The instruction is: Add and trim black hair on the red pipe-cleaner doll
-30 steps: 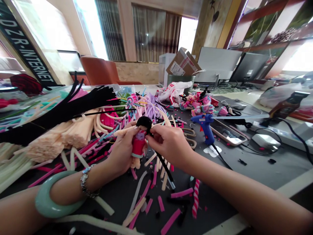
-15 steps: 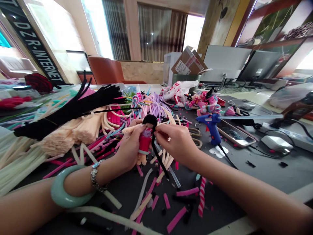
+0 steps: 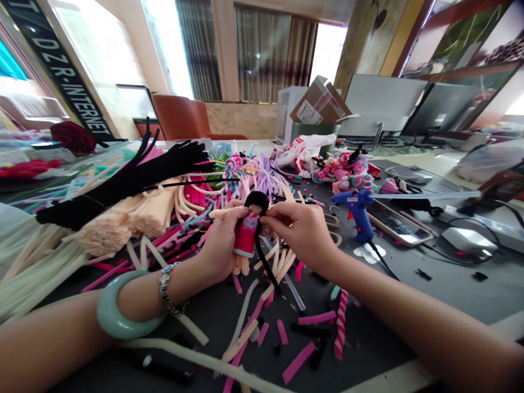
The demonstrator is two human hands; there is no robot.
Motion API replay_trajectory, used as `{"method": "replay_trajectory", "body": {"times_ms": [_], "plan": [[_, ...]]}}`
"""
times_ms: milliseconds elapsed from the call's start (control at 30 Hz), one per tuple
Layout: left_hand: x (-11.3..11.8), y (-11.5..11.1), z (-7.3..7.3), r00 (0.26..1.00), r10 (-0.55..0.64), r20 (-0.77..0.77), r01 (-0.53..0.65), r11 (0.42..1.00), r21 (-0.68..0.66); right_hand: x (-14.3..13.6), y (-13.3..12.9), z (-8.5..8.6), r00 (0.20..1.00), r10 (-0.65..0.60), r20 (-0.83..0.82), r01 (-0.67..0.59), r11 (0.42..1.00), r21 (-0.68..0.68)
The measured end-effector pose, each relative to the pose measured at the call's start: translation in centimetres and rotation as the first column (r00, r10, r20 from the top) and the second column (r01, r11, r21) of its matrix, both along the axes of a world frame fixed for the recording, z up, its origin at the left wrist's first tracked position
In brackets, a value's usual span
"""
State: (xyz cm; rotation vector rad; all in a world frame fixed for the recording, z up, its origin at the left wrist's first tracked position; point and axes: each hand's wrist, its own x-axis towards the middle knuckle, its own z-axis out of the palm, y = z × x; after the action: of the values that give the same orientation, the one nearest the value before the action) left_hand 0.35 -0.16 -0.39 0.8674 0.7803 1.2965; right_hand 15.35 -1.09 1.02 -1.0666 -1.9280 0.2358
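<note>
Between my hands is a small doll (image 3: 246,234) made of pipe cleaners, with black hair, a red dress with a pale hem and beige legs. My left hand (image 3: 223,243) is closed around its side, thumb near the neck. A black pipe cleaner (image 3: 266,262) hangs down from beside the doll's head. My right hand (image 3: 301,226) pinches it at the top, close against the doll's cheek. A beige arm of the doll sticks out to the left over my left hand.
A blue glue gun (image 3: 357,213) stands at the right beside a phone (image 3: 399,222). Bundles of black pipe cleaners (image 3: 123,183) and beige pipe cleaners (image 3: 110,232) lie left. Pink offcuts (image 3: 298,363) litter the front; a cardboard box (image 3: 319,103) sits behind.
The view has shifted slightly, so most things sit a little farther right. The doll's front shows more now, and my right fingers remain at the black pipe cleaner by its head.
</note>
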Motion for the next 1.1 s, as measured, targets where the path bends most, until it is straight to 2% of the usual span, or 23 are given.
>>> {"method": "replay_trajectory", "body": {"times_ms": [133,300,433,600,767,900,1100], "plan": [[-0.1,0.0,0.1,0.994,-0.083,-0.066,0.09,0.99,0.11,0.0,0.0,0.2,0.999,-0.023,-0.044,0.021,0.998,-0.053],[-0.3,0.3,0.0,0.98,-0.154,-0.127,0.164,0.984,0.074,0.1,0.0,0.6,0.995,-0.071,-0.076,0.062,0.992,-0.113],[-0.8,0.7,-0.1,0.964,-0.249,-0.089,0.252,0.967,0.031,0.3,0.2,0.7,0.992,-0.093,-0.088,0.082,0.99,-0.118],[-1.2,1.0,0.4,0.92,-0.391,-0.024,0.388,0.918,-0.085,0.5,0.2,0.9,0.99,-0.111,-0.085,0.097,0.983,-0.153],[-1.5,1.3,0.9,0.858,-0.514,-0.019,0.509,0.853,-0.114,0.4,0.0,1.0,0.992,-0.078,-0.101,0.051,0.969,-0.24],[-2.0,1.7,0.7,0.825,-0.565,-0.027,0.553,0.816,-0.165,0.3,-0.1,0.9,0.993,-0.025,-0.115,-0.005,0.967,-0.253],[-2.4,2.2,0.4,0.754,-0.652,-0.08,0.636,0.755,-0.158,0.2,-0.4,1.0,0.995,0.027,-0.099,-0.052,0.964,-0.261]]}}
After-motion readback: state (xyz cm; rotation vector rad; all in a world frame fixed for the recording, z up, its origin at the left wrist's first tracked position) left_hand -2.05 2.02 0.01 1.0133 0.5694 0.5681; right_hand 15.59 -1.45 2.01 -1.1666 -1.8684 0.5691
